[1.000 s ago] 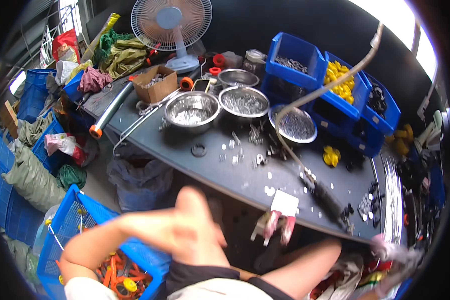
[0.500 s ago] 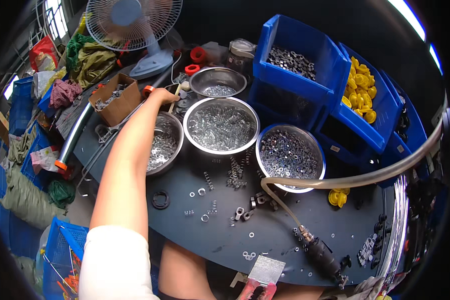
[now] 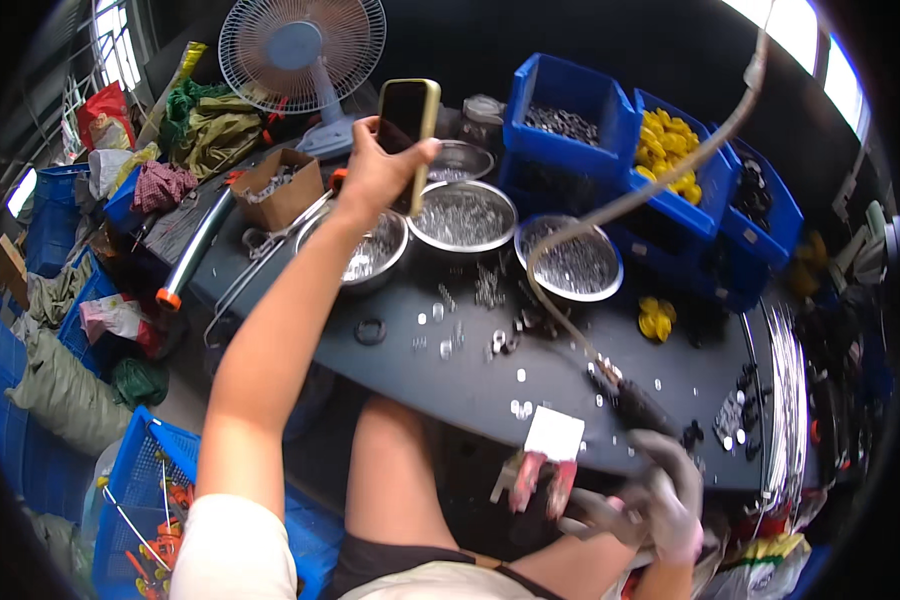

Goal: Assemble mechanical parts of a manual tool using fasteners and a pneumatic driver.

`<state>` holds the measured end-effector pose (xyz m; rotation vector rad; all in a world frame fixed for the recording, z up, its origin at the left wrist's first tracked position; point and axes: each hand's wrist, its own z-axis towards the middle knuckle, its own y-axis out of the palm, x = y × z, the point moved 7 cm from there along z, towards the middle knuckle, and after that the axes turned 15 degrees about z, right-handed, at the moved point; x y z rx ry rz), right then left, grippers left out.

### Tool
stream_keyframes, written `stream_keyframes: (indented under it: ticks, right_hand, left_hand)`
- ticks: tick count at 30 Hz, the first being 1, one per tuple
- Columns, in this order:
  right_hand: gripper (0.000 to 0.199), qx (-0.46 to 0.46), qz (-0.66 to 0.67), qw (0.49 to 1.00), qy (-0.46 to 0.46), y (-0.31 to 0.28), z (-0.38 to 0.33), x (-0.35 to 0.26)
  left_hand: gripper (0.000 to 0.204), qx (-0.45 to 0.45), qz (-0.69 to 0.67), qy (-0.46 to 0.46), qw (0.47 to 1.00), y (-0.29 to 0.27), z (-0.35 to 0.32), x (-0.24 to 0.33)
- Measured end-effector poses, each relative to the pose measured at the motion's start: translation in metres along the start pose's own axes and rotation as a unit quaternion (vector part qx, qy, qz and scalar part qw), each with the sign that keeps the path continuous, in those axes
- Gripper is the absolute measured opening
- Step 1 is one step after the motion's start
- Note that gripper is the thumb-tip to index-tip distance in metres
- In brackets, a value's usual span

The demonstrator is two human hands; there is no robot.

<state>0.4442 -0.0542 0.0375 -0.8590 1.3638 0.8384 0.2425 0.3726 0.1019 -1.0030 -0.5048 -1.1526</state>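
My left hand (image 3: 375,175) is raised over the steel bowls and holds a phone (image 3: 407,120) in a yellow-green case, its dark screen upright. Below it stand a bowl of small metal parts (image 3: 370,255), a second bowl (image 3: 462,215) and a third (image 3: 570,262). My right hand (image 3: 660,500), in a grey glove, is low at the table's front edge, fingers loosely apart, with nothing seen in it. It lies close to a black air tool (image 3: 630,400) on a pale hose (image 3: 610,205).
The dark table (image 3: 450,385) is strewn with washers and springs, plus a black ring (image 3: 370,330). Blue bins (image 3: 570,110) with metal and yellow parts (image 3: 670,145) line the back right. A fan (image 3: 300,50), a cardboard box (image 3: 275,185) and a white block on pink legs (image 3: 553,435) are also there.
My left hand reached to the back of the table, then rose with the phone in it. My gloved right hand has come into view at the lower right.
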Motion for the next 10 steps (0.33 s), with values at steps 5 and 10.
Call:
stream_keyframes:
  ticks: [5, 10]
  right_hand:
    - [0.038, -0.119, -0.001, 0.985, -0.123, 0.113, 0.09, -0.01]
    - [0.044, -0.155, 0.08, 0.968, -0.181, 0.128, 0.138, 0.009]
  left_hand:
    - [0.09, -0.048, -0.071, 0.038, 0.996, 0.016, -0.114, 0.08]
    - [0.112, -0.174, -0.129, 0.042, 0.975, 0.059, -0.137, 0.076]
